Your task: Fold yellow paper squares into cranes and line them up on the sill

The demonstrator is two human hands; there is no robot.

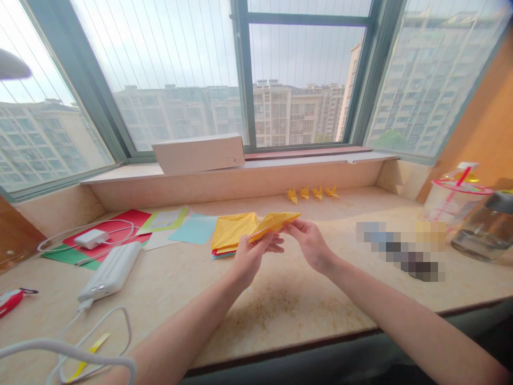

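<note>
A folded sheet of yellow origami paper (274,220) is held up above the counter between my two hands. My left hand (256,251) grips its lower left part, thumb on top and fingers beneath. At the right tip, my right hand (308,240) pinches the paper between thumb and fingers. Just behind and left of it lies a stack of paper squares (232,230), yellow on top with red and blue edges below. Several small folded yellow paper cranes (317,192) stand in a row at the back of the counter.
On the left are a power bank (112,271), a white charger (92,239) with cable, and coloured sheets (196,228). A white box (200,155) rests on the sill. To the right stand a cup with a straw (455,198), a bottle (487,230) and a blurred-out item (401,251).
</note>
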